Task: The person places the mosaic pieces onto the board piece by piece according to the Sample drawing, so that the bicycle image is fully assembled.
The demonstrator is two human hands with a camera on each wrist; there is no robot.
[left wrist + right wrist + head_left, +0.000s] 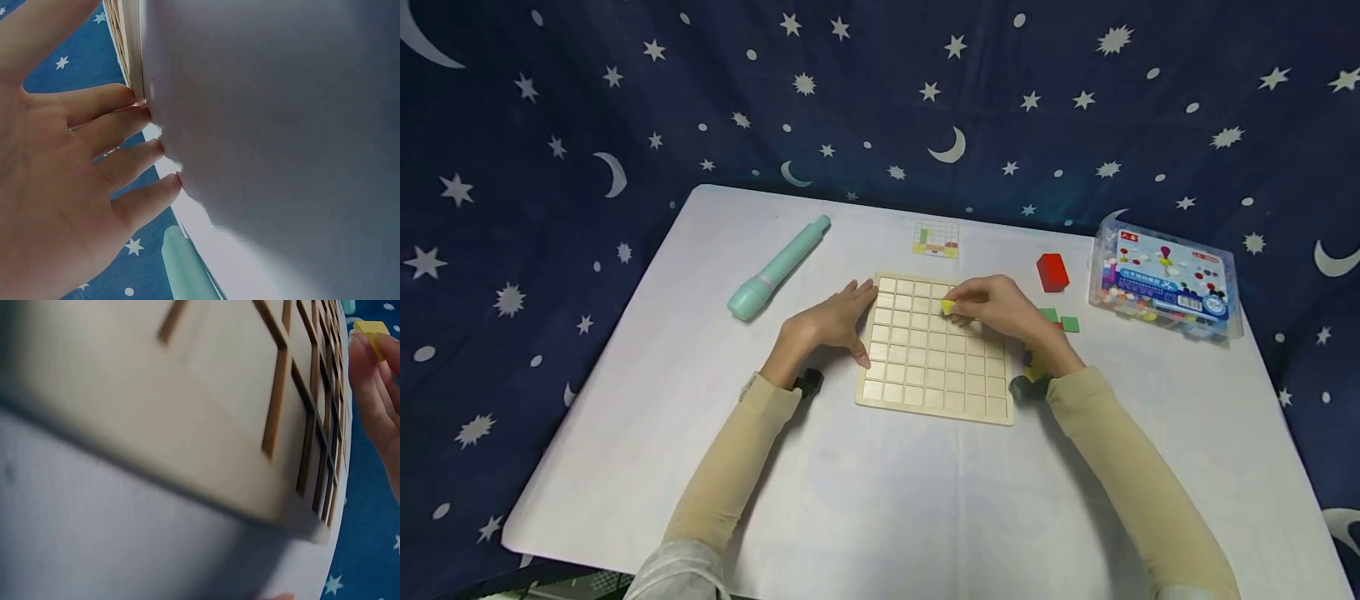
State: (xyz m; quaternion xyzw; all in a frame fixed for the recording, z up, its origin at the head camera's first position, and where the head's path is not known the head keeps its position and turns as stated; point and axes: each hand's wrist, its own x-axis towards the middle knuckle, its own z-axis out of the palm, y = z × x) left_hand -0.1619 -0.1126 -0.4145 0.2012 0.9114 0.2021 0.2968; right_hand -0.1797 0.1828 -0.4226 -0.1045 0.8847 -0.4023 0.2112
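While left grip (837, 322) splays, right grip (992, 304) pinches a yellow block (373, 328).

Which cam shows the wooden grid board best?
Head view: the grid board shows nearly whole from above, with only the left hand and right hand covering small parts. Left wrist: just a sliver of its edge at the top. Right wrist: a close, steeply slanted view, partly blurred and cropped.

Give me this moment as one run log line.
left grip: spread at left edge of grid board | right grip: pinching yellow piece over board | board: visible cells bare | pattern card: beyond board
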